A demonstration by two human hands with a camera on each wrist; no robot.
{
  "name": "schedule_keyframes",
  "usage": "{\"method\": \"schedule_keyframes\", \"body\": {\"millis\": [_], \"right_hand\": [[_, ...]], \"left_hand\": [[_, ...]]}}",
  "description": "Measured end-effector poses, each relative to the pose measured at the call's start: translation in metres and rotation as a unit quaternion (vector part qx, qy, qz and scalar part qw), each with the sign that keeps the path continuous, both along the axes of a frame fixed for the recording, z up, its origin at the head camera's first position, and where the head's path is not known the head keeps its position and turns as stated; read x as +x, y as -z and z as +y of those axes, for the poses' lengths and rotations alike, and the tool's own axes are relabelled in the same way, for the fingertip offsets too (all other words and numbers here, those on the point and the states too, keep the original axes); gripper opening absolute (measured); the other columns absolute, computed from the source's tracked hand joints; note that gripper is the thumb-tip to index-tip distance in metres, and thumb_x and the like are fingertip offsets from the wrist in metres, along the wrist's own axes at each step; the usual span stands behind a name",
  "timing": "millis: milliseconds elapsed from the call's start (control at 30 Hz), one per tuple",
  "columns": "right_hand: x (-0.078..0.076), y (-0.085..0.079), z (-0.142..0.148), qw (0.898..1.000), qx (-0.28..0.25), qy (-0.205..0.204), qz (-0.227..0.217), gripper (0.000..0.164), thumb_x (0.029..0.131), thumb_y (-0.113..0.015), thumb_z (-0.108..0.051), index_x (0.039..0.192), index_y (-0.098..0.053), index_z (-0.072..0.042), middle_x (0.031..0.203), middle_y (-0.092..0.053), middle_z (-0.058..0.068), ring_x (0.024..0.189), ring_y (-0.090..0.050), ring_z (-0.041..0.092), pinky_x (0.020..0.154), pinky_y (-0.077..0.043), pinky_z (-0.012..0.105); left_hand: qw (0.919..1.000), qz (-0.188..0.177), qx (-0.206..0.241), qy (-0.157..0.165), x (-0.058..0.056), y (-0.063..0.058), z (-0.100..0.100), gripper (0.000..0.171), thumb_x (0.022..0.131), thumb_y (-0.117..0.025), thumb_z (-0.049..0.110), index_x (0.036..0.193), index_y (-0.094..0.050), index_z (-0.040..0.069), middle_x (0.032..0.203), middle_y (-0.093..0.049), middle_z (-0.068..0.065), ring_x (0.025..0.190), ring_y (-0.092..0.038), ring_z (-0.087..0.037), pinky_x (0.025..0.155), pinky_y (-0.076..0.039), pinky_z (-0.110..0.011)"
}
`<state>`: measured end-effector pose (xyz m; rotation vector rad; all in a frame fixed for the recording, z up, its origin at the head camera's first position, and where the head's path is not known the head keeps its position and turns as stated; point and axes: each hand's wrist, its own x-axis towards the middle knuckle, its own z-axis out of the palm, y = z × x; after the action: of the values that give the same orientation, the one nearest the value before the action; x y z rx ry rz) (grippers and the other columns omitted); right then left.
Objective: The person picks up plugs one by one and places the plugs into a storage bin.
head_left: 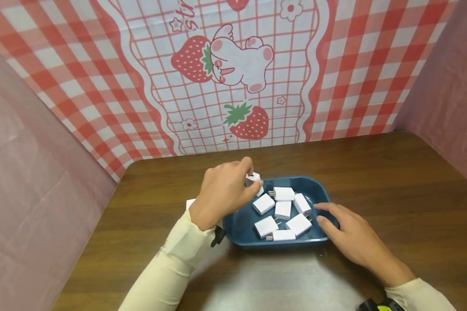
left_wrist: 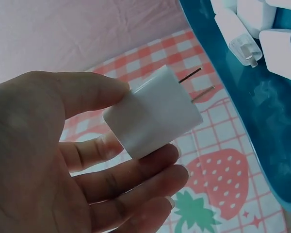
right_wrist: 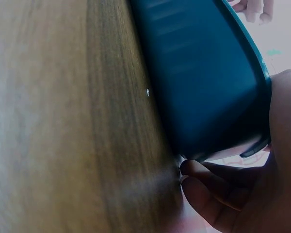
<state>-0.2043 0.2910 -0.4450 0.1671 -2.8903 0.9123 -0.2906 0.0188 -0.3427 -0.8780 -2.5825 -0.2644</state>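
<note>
My left hand [head_left: 223, 188] pinches a white USB charger plug [left_wrist: 153, 111] between thumb and fingers, above the left back part of a blue plastic basin [head_left: 241, 240]. Two metal prongs stick out of the plug, pointing away from the palm in the left wrist view. Several more white charger plugs [head_left: 283, 210] lie loose inside the basin, turned various ways. At the basin's right end, my right hand [head_left: 354, 235] holds the rim, with thumb and index finger at the top edge. Its other fingers [right_wrist: 203, 194] curl under the basin's end in the right wrist view.
The basin stands on a brown wooden table [head_left: 373, 172]. Part of a white object [head_left: 190, 203] shows on the table left of the basin, mostly hidden by my left wrist. A red-checked strawberry cloth [head_left: 233, 86] hangs behind, with pink cloth [head_left: 31, 194] at the sides.
</note>
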Motion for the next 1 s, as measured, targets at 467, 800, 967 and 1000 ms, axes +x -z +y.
{"method": "schedule_keyframes", "body": {"millis": [467,800,967,1000], "right_hand": [[0.000,0.000,0.002,1.000,0.002,0.000,0.001,0.044,0.094,-0.045,-0.046,0.128,-0.052,-0.020,0.129,-0.052,0.012,0.119,-0.046,0.035,0.090,-0.033,0.060],[0.000,0.002,0.002,1.000,0.004,0.010,-0.001,0.043,0.093,-0.045,-0.046,0.128,-0.052,-0.021,0.129,-0.051,0.011,0.117,-0.047,0.034,0.090,-0.034,0.061],[-0.001,0.000,0.000,1.000,0.001,0.006,-0.006,0.043,0.094,-0.045,-0.046,0.127,-0.052,-0.020,0.129,-0.051,0.011,0.117,-0.047,0.034,0.090,-0.033,0.061],[-0.001,0.000,0.000,1.000,0.000,0.005,-0.008,0.043,0.094,-0.045,-0.046,0.127,-0.052,-0.020,0.129,-0.051,0.011,0.117,-0.047,0.034,0.090,-0.033,0.061]], "left_hand": [[0.9967,-0.046,-0.067,0.005,-0.015,0.011,0.027,0.019,0.081,-0.062,0.038,0.094,-0.062,0.024,0.075,-0.061,0.010,0.058,-0.052,-0.010,0.045,-0.037,-0.033],[0.9905,-0.067,-0.120,-0.010,-0.021,0.021,0.034,0.008,0.079,-0.064,0.030,0.085,-0.068,0.026,0.073,-0.059,0.008,0.055,-0.050,-0.014,0.044,-0.038,-0.035],[0.9916,-0.060,-0.114,-0.010,-0.020,0.025,0.032,0.018,0.080,-0.065,0.033,0.095,-0.069,0.023,0.084,-0.059,0.003,0.062,-0.055,-0.017,0.046,-0.041,-0.036],[0.9924,-0.055,-0.110,-0.008,-0.020,0.025,0.031,0.020,0.081,-0.065,0.035,0.096,-0.068,0.022,0.084,-0.059,0.003,0.063,-0.055,-0.017,0.046,-0.041,-0.036]]}}
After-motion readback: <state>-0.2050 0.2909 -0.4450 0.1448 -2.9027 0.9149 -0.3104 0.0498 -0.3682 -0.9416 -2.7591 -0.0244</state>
